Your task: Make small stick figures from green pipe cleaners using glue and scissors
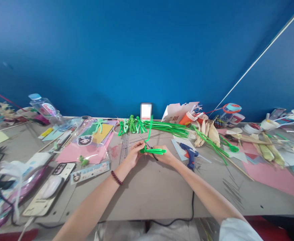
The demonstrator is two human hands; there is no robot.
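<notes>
In the middle of the head view, my left hand [137,150] pinches a bright green pipe cleaner piece [157,151], bent into long loops that reach right. One green strand [150,130] rises from between the hands. My right hand [165,156] is close behind the loops, fingers closed around a thin dark tool [155,157]; whether it is scissors or tweezers I cannot tell. Just beyond my hands stand several finished-looking green pipe cleaner figures [131,124]. A bundle of green pipe cleaners [172,128] lies to their right.
A blue glue gun [191,154] lies right of my hands, its cable running to the front edge. A ruler [124,149] and pink sheets [71,152] are on the left, with a phone [40,204] nearer. Dried husks [213,135] and an orange cup [185,117] stand back right.
</notes>
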